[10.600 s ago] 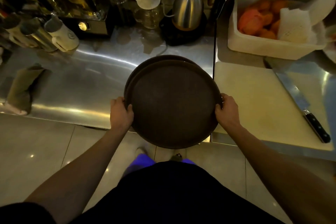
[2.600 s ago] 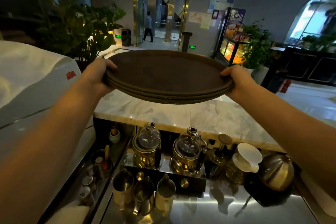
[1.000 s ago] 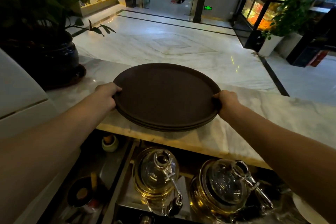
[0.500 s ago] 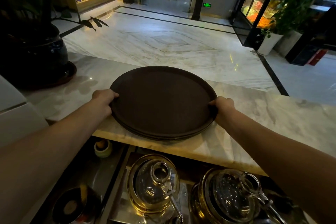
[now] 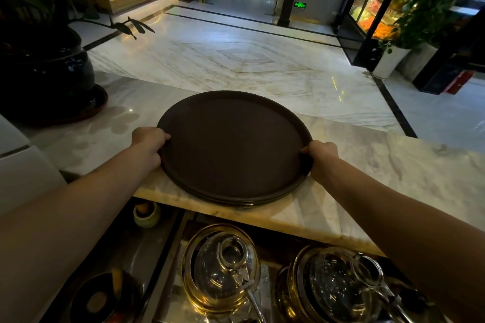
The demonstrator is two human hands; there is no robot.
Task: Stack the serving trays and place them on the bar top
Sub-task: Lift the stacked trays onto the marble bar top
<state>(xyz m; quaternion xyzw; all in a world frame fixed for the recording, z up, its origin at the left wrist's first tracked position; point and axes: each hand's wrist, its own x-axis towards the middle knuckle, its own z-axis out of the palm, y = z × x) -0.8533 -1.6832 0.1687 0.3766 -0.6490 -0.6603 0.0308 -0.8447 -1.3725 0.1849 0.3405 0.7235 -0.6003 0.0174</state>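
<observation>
1. The stack of trays (image 5: 233,147) is sitting flat on the bar top (image 5: 380,165), between the two hands.
2. The left hand (image 5: 149,139) and right hand (image 5: 321,153) are clasping opposite rims, thumbs curling over the top.
3. Judging from this, easing the fingers out sideways is the careful way, since the near edge is lying close to the counter lip above the glass pots (image 5: 223,267).
</observation>
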